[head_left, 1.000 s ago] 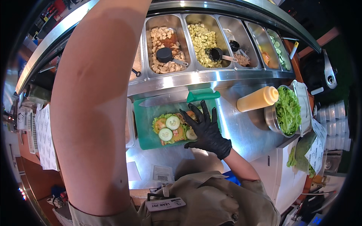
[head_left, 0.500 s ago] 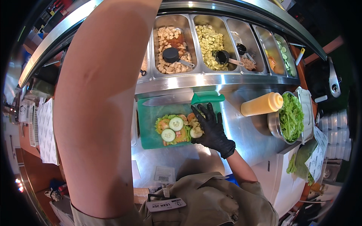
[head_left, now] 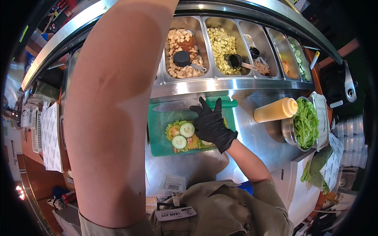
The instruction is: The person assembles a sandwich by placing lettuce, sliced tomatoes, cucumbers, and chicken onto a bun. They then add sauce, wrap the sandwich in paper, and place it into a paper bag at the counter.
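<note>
A stainless-steel sandwich counter (head_left: 260,137) fills the centre of the frame, backed along the top by a row of metal pans. Printed white paper sheets (head_left: 49,135) lie at the left edge, a small white label (head_left: 174,183) sits on the steel at lower centre, and a pale name tag (head_left: 175,213) hangs on the olive shirt at the bottom.

At centre, a green cutting board (head_left: 159,126) carries an open sandwich (head_left: 185,135) of lettuce topped with two cucumber slices. The right hand (head_left: 210,124), in a black glove, lies on its right part with fingers spread flat, gripping nothing. The left hand is out of frame; only its bare forearm rises through the left half.

One pan (head_left: 182,51) holds pale chunks with a black scoop, the next pan (head_left: 223,43) yellow pieces. A steel bowl (head_left: 289,131) of lettuce stands at right, an orange squeeze bottle (head_left: 275,110) lying beside it.
</note>
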The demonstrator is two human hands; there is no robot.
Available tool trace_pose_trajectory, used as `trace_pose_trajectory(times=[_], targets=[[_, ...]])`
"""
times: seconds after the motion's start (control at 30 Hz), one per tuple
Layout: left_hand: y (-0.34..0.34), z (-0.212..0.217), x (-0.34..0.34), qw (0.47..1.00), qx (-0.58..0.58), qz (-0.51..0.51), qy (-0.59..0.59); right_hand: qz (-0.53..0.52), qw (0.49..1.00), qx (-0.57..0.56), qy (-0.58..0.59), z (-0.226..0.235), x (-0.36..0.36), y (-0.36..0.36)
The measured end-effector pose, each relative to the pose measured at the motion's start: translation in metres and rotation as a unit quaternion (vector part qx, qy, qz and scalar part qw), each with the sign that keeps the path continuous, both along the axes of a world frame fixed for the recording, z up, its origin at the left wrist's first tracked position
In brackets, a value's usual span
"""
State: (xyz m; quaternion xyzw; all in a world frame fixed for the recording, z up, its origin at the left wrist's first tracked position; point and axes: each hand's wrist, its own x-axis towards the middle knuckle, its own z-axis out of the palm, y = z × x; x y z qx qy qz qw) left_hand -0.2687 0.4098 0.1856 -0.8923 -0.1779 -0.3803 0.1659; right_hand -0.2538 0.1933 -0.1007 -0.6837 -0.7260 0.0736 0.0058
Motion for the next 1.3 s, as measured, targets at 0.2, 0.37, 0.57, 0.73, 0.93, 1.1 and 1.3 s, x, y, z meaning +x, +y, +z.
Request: trace_pose_trajectory(times=[0.2, 0.37, 0.57, 0.73, 0.93, 1.1, 1.3], targets=[[0.005, -0.002, -0.001, 0.999, 0.035, -0.008, -0.013, -0.044, 0.983, 0.031, 0.173, 0.027, 0.026, -0.024], [0.006, 0.000, 0.004, 0.998, -0.021, 0.052, 0.032, -0.072, 0.982, 0.023, 0.174, 0.025, 0.018, -0.046], [0.006, 0.001, 0.007, 0.997, 0.000, 0.064, 0.041, -0.023, 0.996, 0.060, 0.065, 0.014, 0.005, -0.032], [0.005, -0.006, 0.002, 0.994, 0.096, -0.029, -0.053, 0.012, 1.000, -0.014, 0.025, 0.008, 0.001, -0.018], [0.005, -0.003, 0.002, 0.999, 0.047, 0.011, -0.013, 0.078, 0.992, 0.007, 0.101, 0.017, 0.021, -0.048], [0.004, 0.001, 0.001, 0.999, -0.018, 0.024, 0.021, 0.094, 0.983, 0.015, 0.154, 0.011, 0.029, -0.062], [0.000, 0.000, 0.000, 0.999, -0.023, 0.036, 0.011, 0.026, 0.963, 0.073, 0.259, -0.004, 0.028, -0.064]])
